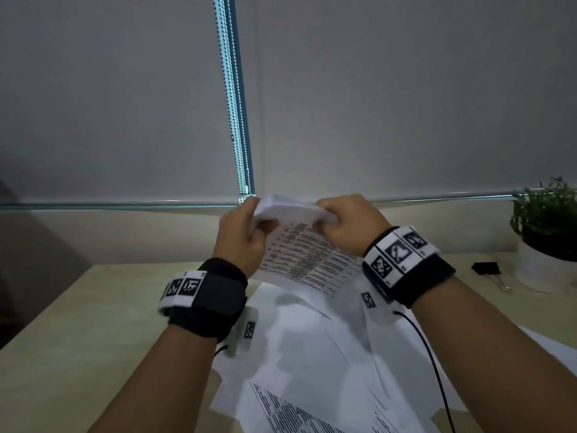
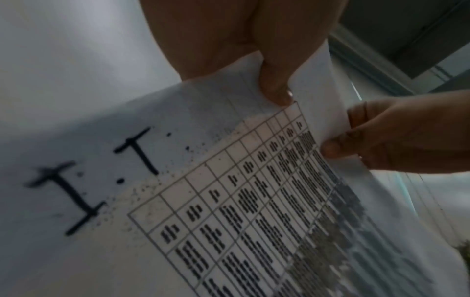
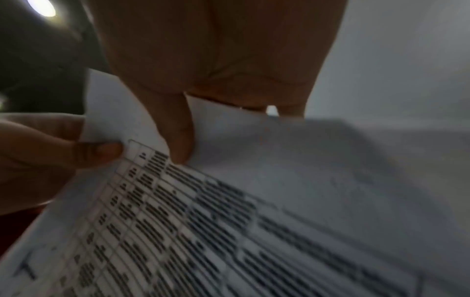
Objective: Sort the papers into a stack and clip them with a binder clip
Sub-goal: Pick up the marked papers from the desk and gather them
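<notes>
I hold a printed sheet [image 1: 309, 264] with a table of text up above the desk, its top edge curled over. My left hand [image 1: 256, 226] pinches the top left corner and my right hand [image 1: 324, 220] pinches the top right. In the left wrist view my left thumb [image 2: 277, 88] presses on the sheet [image 2: 229, 201], which bears a handwritten "I.T"; a second white layer shows behind it. The right wrist view has my right thumb [image 3: 180, 136] on the same sheet [image 3: 203, 221]. Several loose papers [image 1: 312, 354] lie fanned on the desk below. A black binder clip [image 1: 487, 268] lies at the right.
A potted plant [image 1: 544, 220] in a white pot [image 1: 543, 273] stands at the right edge, just behind the clip. A closed roller blind with a bead chain [image 1: 234, 120] fills the wall. A black cable [image 1: 434, 370] runs from my right wristband across the papers. The wooden desk [image 1: 78, 339] stretches left.
</notes>
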